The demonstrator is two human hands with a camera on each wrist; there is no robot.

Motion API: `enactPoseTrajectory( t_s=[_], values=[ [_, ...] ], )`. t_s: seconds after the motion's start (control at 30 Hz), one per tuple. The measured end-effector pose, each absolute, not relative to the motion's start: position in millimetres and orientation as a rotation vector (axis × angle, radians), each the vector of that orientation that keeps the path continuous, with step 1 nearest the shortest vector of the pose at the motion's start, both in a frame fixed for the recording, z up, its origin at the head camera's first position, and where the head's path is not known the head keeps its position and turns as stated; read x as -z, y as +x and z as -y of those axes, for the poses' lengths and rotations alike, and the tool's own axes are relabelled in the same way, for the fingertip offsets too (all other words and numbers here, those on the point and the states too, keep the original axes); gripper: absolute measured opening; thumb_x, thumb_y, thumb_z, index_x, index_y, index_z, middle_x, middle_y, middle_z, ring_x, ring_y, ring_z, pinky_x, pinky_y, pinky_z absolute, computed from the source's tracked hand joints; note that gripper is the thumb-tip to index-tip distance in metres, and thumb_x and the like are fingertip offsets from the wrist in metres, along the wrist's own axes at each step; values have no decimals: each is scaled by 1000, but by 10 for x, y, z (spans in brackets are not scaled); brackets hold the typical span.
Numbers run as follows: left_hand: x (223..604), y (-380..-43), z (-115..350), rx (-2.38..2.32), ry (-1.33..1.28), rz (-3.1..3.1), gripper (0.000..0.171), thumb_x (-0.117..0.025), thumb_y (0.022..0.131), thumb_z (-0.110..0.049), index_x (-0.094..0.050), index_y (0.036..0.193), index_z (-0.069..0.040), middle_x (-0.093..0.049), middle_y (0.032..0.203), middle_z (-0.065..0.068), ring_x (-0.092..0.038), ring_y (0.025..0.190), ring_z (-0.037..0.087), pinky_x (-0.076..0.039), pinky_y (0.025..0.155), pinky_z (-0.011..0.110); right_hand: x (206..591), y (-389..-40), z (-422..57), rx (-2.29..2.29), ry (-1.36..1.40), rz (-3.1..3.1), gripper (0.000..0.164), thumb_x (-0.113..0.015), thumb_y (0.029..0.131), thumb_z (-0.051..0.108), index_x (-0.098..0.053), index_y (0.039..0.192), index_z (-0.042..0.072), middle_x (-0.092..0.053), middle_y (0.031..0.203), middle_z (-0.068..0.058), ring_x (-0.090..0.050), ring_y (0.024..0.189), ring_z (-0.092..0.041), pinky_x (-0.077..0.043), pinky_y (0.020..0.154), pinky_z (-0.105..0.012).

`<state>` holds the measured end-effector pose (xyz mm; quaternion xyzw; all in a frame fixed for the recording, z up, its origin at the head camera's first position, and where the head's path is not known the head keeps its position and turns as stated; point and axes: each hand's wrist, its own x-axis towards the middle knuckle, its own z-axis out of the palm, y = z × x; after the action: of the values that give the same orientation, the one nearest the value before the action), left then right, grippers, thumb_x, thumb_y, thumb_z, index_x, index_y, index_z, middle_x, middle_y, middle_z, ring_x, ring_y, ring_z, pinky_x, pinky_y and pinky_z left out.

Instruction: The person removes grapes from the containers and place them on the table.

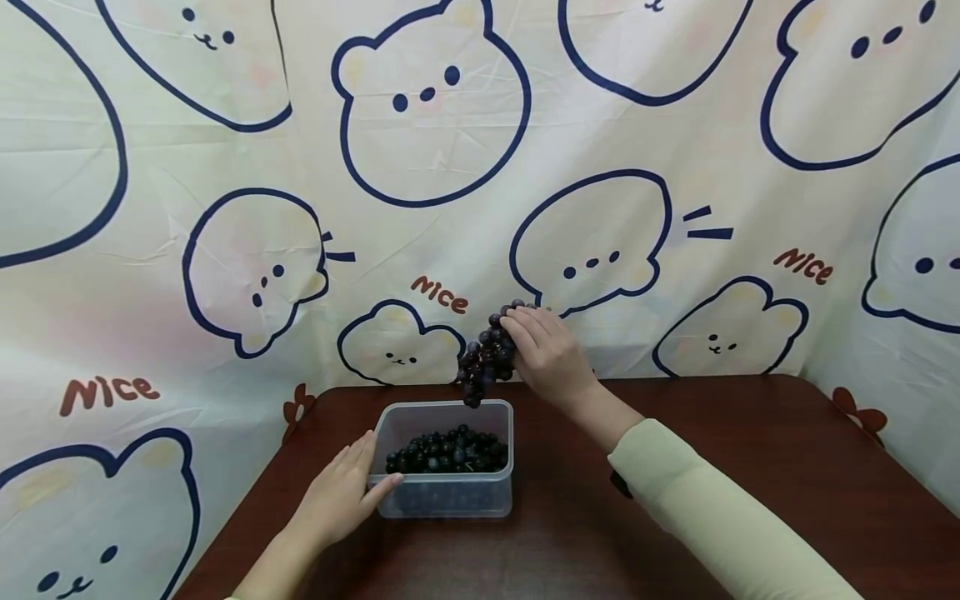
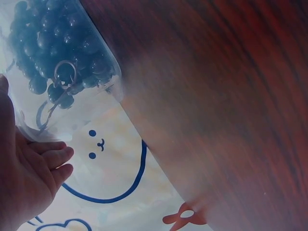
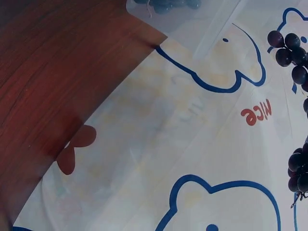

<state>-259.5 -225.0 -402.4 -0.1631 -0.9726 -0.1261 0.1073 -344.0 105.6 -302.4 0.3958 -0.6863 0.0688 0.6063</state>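
Note:
A bunch of dark grapes hangs from my right hand, which grips it near its top, above the back of the box. In the right wrist view, parts of the grape bunch show at the right edge; the hand itself is out of that frame. A clear plastic box stands on the table with many dark grapes inside. My left hand rests against the box's left side, fingers extended along the wall and thumb at the front corner. The left wrist view shows the left hand beside the box wall.
The dark brown table reaches back to a pale curtain printed with blue-outlined cartoon animals and the word Nice. The curtain also hangs along both sides of the table.

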Motion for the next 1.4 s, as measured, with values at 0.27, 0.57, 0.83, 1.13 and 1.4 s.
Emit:
enactPoseTrajectory(
  t_s=[0.27, 0.57, 0.83, 1.13, 1.4],
  values=[
    [4026, -2592, 2256, 370, -471, 2868, 94, -43, 93, -66, -33, 145, 11, -36, 148, 29, -36, 136, 41, -24, 111, 55, 3044, -3477, -1206, -163, 885, 1604, 28, -64, 81, -6, -64, 109, -6, -67, 108, -20, -65, 99, -34, -52, 89, -45],
    [4014, -2596, 2244, 370, -485, 2859, 92, -45, 94, -64, -34, 144, 12, -37, 147, 29, -36, 135, 41, -24, 111, 55, 3047, -3515, -1449, -167, 816, 1622, 31, -67, 79, -4, -64, 110, -6, -68, 108, -20, -65, 99, -34, -52, 90, -45],
    [4013, -2597, 2243, 374, -475, 2865, 92, -44, 94, -65, -34, 145, 11, -36, 147, 29, -36, 135, 41, -24, 111, 55, 3064, -3558, -1667, -149, 775, 1622, 30, -68, 81, -3, -64, 110, -7, -68, 107, -22, -66, 98, -36, -53, 88, -45],
    [4013, -2604, 2246, 383, -483, 2866, 93, -44, 93, -66, -33, 145, 11, -36, 147, 29, -36, 135, 41, -24, 111, 55, 3117, -3566, -1881, -83, 768, 1694, 33, -72, 79, -2, -64, 110, -8, -67, 106, -22, -65, 96, -36, -53, 87, -47],
    [4022, -2603, 2250, 381, -486, 2866, 94, -43, 93, -66, -33, 145, 12, -36, 147, 29, -36, 135, 41, -24, 111, 55, 3205, -3608, -1976, -24, 793, 1728, 27, -64, 80, -4, -63, 107, -9, -67, 102, -22, -66, 91, -37, -55, 79, -47]
  ],
)
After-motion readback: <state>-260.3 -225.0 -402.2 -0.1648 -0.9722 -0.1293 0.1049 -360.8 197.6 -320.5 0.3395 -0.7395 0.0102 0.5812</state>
